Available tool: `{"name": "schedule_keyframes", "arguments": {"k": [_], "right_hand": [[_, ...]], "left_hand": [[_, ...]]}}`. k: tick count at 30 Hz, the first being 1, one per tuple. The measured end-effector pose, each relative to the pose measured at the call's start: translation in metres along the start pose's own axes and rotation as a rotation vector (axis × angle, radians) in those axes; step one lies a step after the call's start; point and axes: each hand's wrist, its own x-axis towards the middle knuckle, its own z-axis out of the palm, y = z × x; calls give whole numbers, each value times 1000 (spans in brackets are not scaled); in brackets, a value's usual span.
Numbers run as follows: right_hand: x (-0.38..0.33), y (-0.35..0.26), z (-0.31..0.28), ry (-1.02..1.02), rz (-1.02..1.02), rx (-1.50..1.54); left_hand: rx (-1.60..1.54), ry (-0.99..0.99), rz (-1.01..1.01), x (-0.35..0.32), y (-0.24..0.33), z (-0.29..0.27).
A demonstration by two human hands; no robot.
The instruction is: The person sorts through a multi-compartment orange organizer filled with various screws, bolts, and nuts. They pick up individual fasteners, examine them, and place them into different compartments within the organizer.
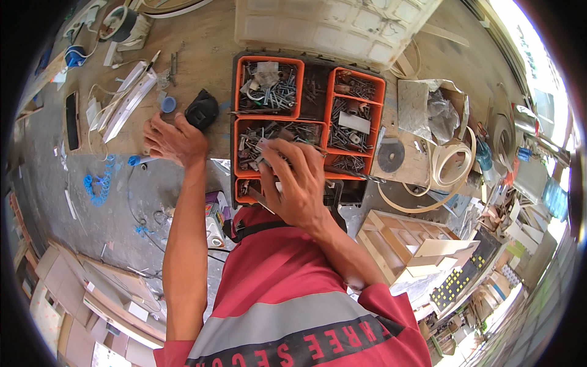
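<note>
An organizer case with orange bins lies open on the wooden bench, filled with screws and small hardware. My right hand reaches over its middle-left bin, fingers bent and drawn together. At its fingertips shows a small pale grey piece, too small to name. My left hand rests at the bench edge with its fingers loosely bent and apart, holding nothing. Just beyond it sit a blue round cap and a black tape measure. A long drill bit lies across the case's lower right bins.
The translucent lid stands back behind the case. To the right are a grey cutting disc, an open bag and coiled edge banding. White strips and a phone lie left. A wooden frame stands below right.
</note>
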Motion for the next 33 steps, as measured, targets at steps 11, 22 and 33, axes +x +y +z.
{"name": "schedule_keyframes", "arguments": {"k": [11, 22, 33], "right_hand": [[-35, 12, -5, -178, 247, -536], [-32, -2, 5, -186, 61, -109], [-21, 25, -16, -249, 210, -428]], "left_hand": [[-17, -7, 0, 0, 1, 0], [16, 4, 1, 2, -5, 6], [15, 10, -2, 2, -5, 7]]}}
